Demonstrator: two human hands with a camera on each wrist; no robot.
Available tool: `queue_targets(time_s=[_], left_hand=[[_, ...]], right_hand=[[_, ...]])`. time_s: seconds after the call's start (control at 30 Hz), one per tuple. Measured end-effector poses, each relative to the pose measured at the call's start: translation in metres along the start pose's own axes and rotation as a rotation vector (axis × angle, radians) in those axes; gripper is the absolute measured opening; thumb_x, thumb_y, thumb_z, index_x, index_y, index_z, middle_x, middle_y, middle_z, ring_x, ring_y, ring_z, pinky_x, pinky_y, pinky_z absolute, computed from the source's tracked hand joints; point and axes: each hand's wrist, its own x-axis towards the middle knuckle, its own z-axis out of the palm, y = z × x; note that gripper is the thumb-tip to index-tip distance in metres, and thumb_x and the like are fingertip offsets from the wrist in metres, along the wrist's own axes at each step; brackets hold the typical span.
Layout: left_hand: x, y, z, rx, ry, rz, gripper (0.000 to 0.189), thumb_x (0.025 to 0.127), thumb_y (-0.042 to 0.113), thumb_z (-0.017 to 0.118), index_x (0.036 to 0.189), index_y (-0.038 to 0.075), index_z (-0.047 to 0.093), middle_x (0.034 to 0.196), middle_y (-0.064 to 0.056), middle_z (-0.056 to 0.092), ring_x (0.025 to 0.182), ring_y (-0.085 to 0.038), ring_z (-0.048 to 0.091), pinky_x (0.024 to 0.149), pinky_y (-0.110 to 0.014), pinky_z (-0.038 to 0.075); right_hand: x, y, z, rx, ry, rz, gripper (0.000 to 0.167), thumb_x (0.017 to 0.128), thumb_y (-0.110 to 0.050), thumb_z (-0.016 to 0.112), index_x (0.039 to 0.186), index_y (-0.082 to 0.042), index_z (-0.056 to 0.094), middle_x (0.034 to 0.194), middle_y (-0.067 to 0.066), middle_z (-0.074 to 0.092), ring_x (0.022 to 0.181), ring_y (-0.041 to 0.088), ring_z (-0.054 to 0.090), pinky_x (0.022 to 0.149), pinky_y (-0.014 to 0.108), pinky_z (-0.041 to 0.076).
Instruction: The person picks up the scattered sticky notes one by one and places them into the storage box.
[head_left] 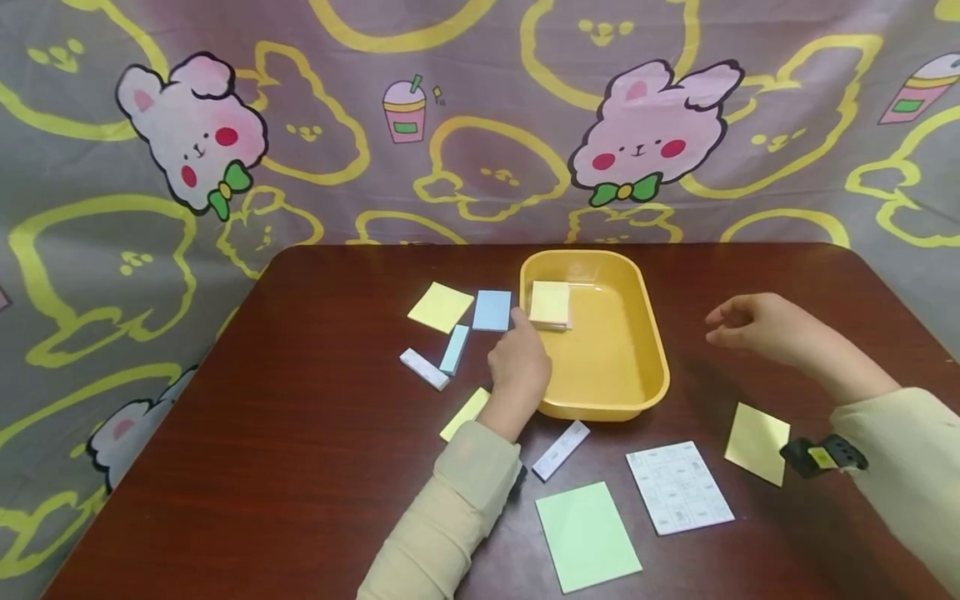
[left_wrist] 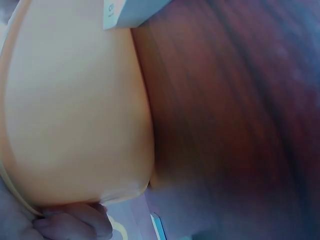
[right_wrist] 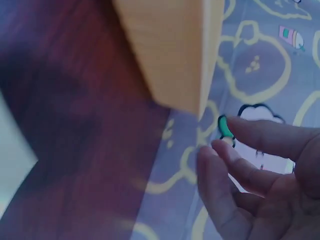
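Note:
My left hand (head_left: 519,362) is at the left side of a yellow plastic tray (head_left: 600,358), its fingers bent over the rim. In the left wrist view the fingers (left_wrist: 75,222) curl at the end of the tray's wall (left_wrist: 75,115). A small stack of pale yellow sticky notes (head_left: 550,302) lies inside, against the tray's far left. Right of the tray, my right hand (head_left: 761,327) hovers above the table with loosely bent fingers and nothing between them. The right wrist view shows a gap between its thumb and fingertips (right_wrist: 207,160).
Left of the tray lie a yellow pad (head_left: 441,307), a blue pad (head_left: 492,311) and narrow note strips (head_left: 454,350). In front are another strip (head_left: 561,451), a green pad (head_left: 588,537), a white printed pad (head_left: 680,487) and a yellow pad (head_left: 757,443). A patterned curtain (head_left: 480,192) hangs behind the table.

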Motion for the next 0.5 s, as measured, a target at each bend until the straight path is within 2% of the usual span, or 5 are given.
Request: queue_targets(time_s=[0.13,0.3,0.5], left_hand=[[0.0,-0.002,-0.002,-0.007,-0.005,-0.007,0.041,0.087,0.012,0.063,0.122,0.007,0.041,0.088,-0.014,0.071,0.077,-0.027,0.069,0.063,-0.038,0.053],[0.001,-0.003,-0.004,-0.017,-0.021,-0.013,0.042,0.087,0.012,0.061,0.123,0.006,0.04,0.09,-0.014,0.071,0.078,-0.027,0.069,0.064,-0.038,0.053],[0.001,-0.004,-0.005,-0.009,-0.019,-0.012,0.043,0.088,0.012,0.061,0.124,0.006,0.04,0.089,-0.014,0.071,0.078,-0.027,0.069,0.063,-0.038,0.053]], right_hand=[[-0.012,0.024,0.009,0.002,-0.048,-0.008,0.037,0.091,-0.014,0.06,0.115,0.013,0.052,0.101,0.022,0.067,0.087,0.026,0.064,0.07,0.037,0.053],[-0.026,0.048,0.02,-0.008,-0.081,-0.021,0.039,0.087,-0.013,0.066,0.111,0.014,0.053,0.093,0.014,0.067,0.08,0.013,0.061,0.065,0.027,0.05],[-0.035,0.072,0.03,-0.045,-0.101,-0.027,0.04,0.082,-0.011,0.072,0.105,0.016,0.054,0.094,0.023,0.061,0.087,0.034,0.06,0.068,0.037,0.05]])
